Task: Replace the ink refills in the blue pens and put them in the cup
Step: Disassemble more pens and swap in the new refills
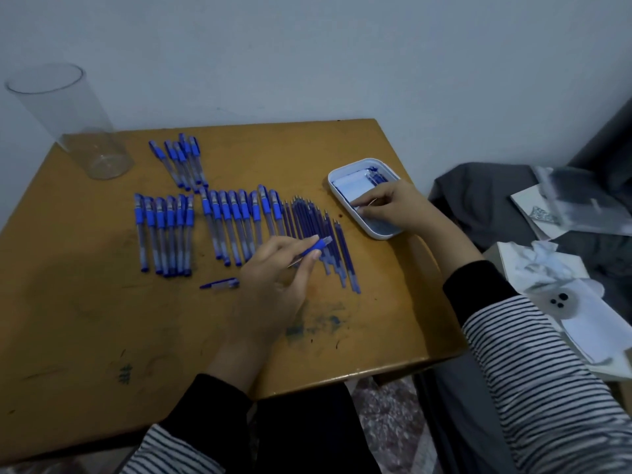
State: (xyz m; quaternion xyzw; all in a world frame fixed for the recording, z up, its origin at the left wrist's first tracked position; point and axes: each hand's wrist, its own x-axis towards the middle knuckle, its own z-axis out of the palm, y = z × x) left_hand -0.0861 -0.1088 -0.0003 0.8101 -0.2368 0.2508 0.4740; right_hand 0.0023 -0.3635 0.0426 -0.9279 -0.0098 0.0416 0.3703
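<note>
A blue-gripped clear plastic pen [319,243] is pinched by the left hand [273,278] at centre; a thin pale stick [371,202] is pinched by the right hand [393,206] over a white oblong tray [383,235].

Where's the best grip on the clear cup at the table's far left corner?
Grip the clear cup round its mid wall, coming from its near right side. It stands upright and empty, round with no handle, so a side wrap probably beats a rim pinch. The room wall is close behind, and the nearest blue pens lie apart on its right.
</note>
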